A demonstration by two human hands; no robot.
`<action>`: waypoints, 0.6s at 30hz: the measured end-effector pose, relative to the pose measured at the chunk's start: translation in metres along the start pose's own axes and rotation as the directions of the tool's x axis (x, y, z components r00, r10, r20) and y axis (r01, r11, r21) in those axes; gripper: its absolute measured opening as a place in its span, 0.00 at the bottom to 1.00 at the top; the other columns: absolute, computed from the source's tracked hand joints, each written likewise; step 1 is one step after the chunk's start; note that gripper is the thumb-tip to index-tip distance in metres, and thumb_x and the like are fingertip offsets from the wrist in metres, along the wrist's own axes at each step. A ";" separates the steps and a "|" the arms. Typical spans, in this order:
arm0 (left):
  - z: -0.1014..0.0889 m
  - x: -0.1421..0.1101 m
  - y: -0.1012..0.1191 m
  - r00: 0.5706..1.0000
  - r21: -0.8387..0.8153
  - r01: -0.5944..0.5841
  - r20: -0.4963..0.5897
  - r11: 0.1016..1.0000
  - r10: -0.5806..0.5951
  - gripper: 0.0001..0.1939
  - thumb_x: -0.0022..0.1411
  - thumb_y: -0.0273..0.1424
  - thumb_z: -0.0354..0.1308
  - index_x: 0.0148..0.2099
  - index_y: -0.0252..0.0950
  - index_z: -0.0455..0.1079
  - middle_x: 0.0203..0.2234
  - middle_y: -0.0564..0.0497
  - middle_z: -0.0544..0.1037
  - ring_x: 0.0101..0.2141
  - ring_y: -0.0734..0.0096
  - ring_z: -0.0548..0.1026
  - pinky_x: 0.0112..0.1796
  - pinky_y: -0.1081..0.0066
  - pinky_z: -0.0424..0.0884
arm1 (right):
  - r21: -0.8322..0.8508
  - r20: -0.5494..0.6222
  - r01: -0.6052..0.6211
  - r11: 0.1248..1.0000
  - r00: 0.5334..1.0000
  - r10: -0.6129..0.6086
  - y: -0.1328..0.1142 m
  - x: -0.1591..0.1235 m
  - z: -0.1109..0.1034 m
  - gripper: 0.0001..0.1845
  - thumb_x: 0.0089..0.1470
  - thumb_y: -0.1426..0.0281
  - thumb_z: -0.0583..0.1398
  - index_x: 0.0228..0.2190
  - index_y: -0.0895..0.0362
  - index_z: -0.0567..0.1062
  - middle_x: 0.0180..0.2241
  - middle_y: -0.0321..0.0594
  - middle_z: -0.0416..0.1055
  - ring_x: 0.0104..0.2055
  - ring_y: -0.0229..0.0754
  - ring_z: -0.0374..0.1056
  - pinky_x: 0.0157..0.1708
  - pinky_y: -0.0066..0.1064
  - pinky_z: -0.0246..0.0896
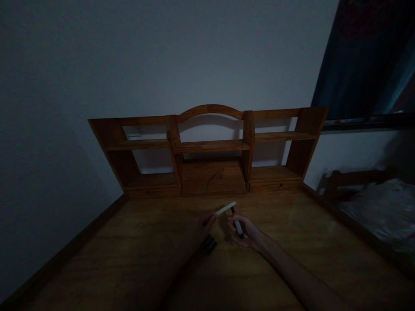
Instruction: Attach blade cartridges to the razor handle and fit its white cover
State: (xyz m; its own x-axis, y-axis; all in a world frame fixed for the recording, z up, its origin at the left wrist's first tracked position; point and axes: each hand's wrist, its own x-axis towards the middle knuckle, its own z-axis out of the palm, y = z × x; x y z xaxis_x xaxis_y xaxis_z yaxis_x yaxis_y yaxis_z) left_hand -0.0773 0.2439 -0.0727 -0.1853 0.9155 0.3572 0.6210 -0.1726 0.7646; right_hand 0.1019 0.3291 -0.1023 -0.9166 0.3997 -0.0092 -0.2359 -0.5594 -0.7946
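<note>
Dim wood of the tabletop (pixel 243 276) bears a dark object (pixel 210 245) just beside the left hand (pixel 201 226), which pinches a white strip (pixel 226 208) by one end, apparently leaving the other free near the tip of the penlike tool (pixel 238 227) grasped in the right hand (pixel 244 232), wooden shelves (pixel 210 147) beyond both.

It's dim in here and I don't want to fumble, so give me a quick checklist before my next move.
1. White strip held in left hand: ok.
2. Stick held in right hand: ok.
3. Strip and stick apart: cannot tell; their ends look very close.
4. Left hand clear of the black thing on the table: cannot tell.
5. Hands clear of the shelf: ok, it stands beyond them.
6. Light for fine detail: not ok, very dim.
</note>
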 end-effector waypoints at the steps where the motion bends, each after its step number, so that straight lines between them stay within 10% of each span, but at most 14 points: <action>1: 0.000 0.000 0.000 1.000 0.005 0.010 -0.008 1.000 -0.010 0.22 0.62 0.48 0.49 0.46 0.41 0.76 0.38 0.48 0.81 0.38 0.60 0.78 0.42 0.64 0.72 | 0.007 -0.006 0.002 1.000 1.000 -0.002 0.001 0.000 -0.001 0.19 0.51 0.61 0.54 0.16 0.58 0.68 0.08 0.31 0.56 0.09 0.35 0.54 0.16 0.29 0.58; 18: 0.001 0.002 -0.007 0.999 0.004 0.022 -0.040 1.000 -0.022 0.21 0.63 0.46 0.48 0.46 0.40 0.76 0.42 0.49 0.80 0.42 0.61 0.77 0.44 0.64 0.72 | 0.034 -0.008 0.019 0.999 1.000 -0.019 -0.002 0.000 -0.001 0.21 0.54 0.60 0.51 0.15 0.57 0.66 0.09 0.32 0.56 0.09 0.35 0.53 0.13 0.29 0.57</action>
State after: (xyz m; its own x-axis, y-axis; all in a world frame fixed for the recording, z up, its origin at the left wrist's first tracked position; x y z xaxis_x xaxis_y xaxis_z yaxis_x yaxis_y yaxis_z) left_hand -0.0808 0.2473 -0.0778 -0.2296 0.9036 0.3616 0.6198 -0.1507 0.7702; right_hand 0.1024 0.3308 -0.1014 -0.9094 0.4158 0.0011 -0.2644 -0.5763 -0.7733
